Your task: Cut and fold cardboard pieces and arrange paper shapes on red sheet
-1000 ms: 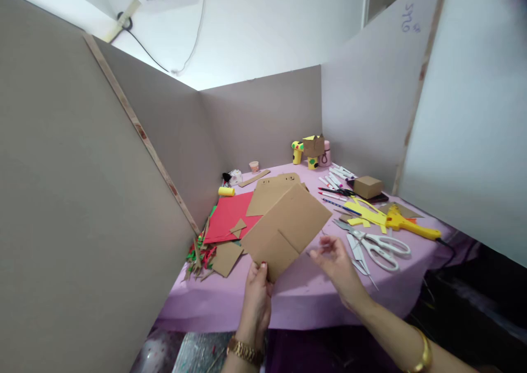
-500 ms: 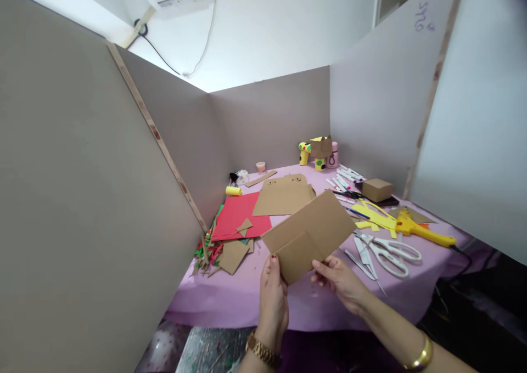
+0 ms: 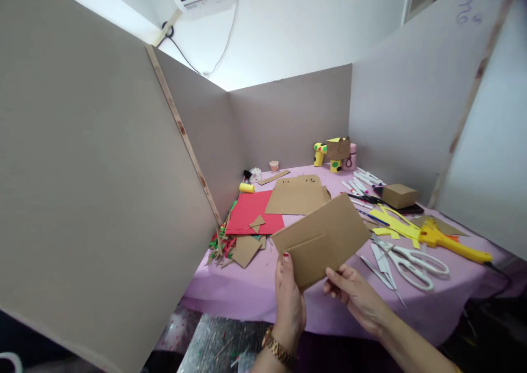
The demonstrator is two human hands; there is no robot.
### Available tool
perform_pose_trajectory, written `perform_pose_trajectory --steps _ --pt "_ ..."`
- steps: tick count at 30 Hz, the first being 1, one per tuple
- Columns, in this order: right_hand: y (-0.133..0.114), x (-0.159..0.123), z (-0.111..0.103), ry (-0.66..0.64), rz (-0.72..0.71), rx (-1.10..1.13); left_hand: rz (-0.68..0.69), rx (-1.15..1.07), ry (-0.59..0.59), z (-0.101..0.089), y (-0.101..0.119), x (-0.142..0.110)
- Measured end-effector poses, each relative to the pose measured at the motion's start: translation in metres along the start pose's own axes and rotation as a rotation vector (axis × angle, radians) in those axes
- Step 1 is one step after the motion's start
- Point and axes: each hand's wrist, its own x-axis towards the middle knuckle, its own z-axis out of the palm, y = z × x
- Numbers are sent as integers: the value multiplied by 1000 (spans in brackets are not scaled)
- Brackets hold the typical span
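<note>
Two flat pieces of brown cardboard are held up over the front of the table. The larger cardboard piece (image 3: pixel 343 222) lies behind; a smaller cardboard piece (image 3: pixel 310 260) overlaps its lower left part. My left hand (image 3: pixel 290 293) grips both at the left edge, thumb on the front face. With thumb and fingers pinched, my right hand (image 3: pixel 349 290) holds the smaller piece near its lower right corner. Whether the two pieces are joined cannot be seen. Just right of my right hand lie white-handled scissors (image 3: pixel 411 260).
A yellow glue gun (image 3: pixel 453 241), yellow paper strips (image 3: pixel 395 222), markers (image 3: pixel 356 186) and a small cardboard box (image 3: pixel 399 196) lie on the right. Red sheets (image 3: pixel 251 211), cardboard scraps (image 3: pixel 246 250) and a large cut cardboard sheet (image 3: pixel 298 196) are left and centre. Grey partitions (image 3: pixel 288 120) enclose the table.
The camera has turned left, so the scene sits farther right. The smaller cardboard piece has turned slightly against the larger one, its top edge now closer to parallel with it. Both hands keep their hold.
</note>
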Motion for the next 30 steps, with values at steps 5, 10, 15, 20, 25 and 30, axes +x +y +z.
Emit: perform_pose_trajectory --steps 5,10,15,20,25,30 --pt "-6 -1 -3 -19 12 -32 -60 -89 35 3 5 0" --pt "-8 -1 -3 -28 0 -47 -47 -90 81 1 3 1" --pt "-6 1 0 3 -18 -33 -55 -113 49 -1 2 2" --pt "-3 1 5 1 -33 -22 19 82 23 -3 0 6" --pt "-4 -2 7 -32 -31 -6 22 186 56 -8 -1 11" --pt "-6 -3 9 -38 -38 20 -20 192 9 -10 1 12"
